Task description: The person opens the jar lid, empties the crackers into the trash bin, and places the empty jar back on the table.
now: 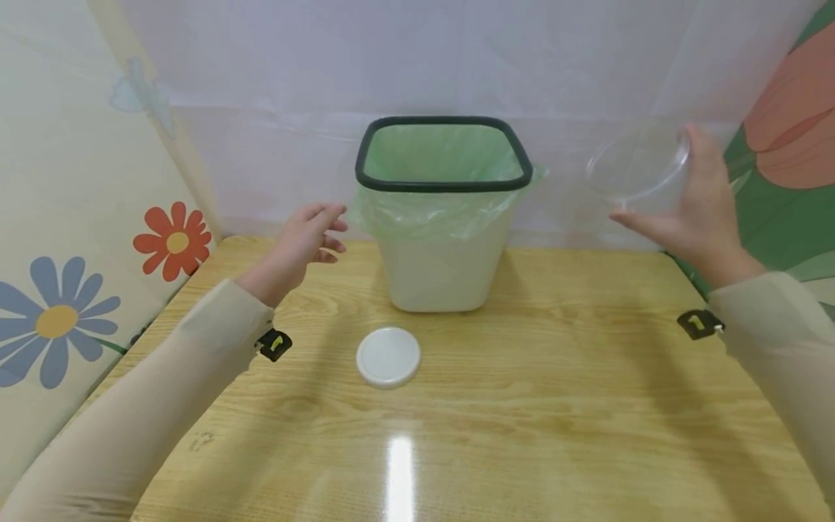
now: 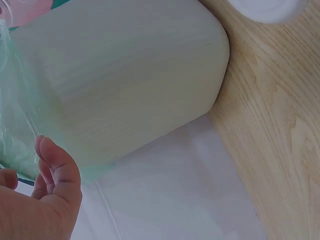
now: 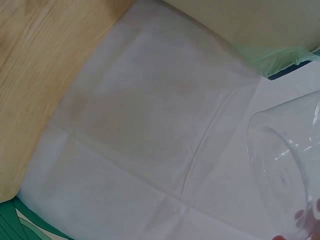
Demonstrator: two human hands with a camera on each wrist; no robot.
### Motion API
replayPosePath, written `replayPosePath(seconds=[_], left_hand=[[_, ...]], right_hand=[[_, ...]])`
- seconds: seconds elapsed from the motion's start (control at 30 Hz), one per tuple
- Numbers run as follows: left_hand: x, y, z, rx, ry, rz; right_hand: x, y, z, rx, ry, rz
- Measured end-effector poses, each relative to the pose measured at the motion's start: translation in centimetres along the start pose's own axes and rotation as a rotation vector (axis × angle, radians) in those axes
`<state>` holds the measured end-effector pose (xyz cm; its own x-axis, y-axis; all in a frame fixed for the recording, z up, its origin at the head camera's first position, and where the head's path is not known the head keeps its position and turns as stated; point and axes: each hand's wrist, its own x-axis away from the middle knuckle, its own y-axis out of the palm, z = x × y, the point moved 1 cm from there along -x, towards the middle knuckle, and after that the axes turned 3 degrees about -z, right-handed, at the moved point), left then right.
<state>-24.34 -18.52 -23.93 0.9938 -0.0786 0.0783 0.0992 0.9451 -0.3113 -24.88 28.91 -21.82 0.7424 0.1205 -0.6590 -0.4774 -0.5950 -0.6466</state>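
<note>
My right hand [image 1: 707, 206] grips a clear plastic jar [image 1: 636, 196] from its right side, raised above the table to the right of the bin. In the right wrist view the round base of the jar [image 3: 280, 170] shows at the right edge, with fingertips seen through it. My left hand [image 1: 300, 243] hovers left of the bin, its fingers loosely bent around nothing. The pale trash bin [image 1: 443, 272] stands upright, lined with a green plastic bag [image 1: 437, 214] folded over its front under a dark rim [image 1: 443, 186]. A white round lid [image 1: 388, 355] lies flat before it.
The wooden table [image 1: 554, 406] spreads under everything. A pale cloth backdrop [image 1: 293, 72] hangs close behind the bin. Flower-patterned panels stand at the left [image 1: 59, 181] and right [image 1: 792, 123].
</note>
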Motion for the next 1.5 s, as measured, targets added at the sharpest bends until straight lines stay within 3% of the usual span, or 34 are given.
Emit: replayPosePath(seconds=[0.57,0.9,1.23,1.5], left_hand=[[0.5,-0.2,-1.3,0.005,-0.003,0.008],[0.9,0.1,-2.0,-0.021,0.01,-0.038],[1.5,0.4,-2.8,-0.044,0.039,-0.025],[1.8,0.4,-3.1,-0.043,0.073,-0.013]], right_hand=[[1.2,0.4,-0.1,-0.067,-0.042,0.045],[2.1,0.7,-0.2,-0.086,-0.031,0.049],[3.1,1.1,-0.6,-0.154,0.09,0.052],[4.1,1.6,-0.4,-0.18,0.09,0.06]])
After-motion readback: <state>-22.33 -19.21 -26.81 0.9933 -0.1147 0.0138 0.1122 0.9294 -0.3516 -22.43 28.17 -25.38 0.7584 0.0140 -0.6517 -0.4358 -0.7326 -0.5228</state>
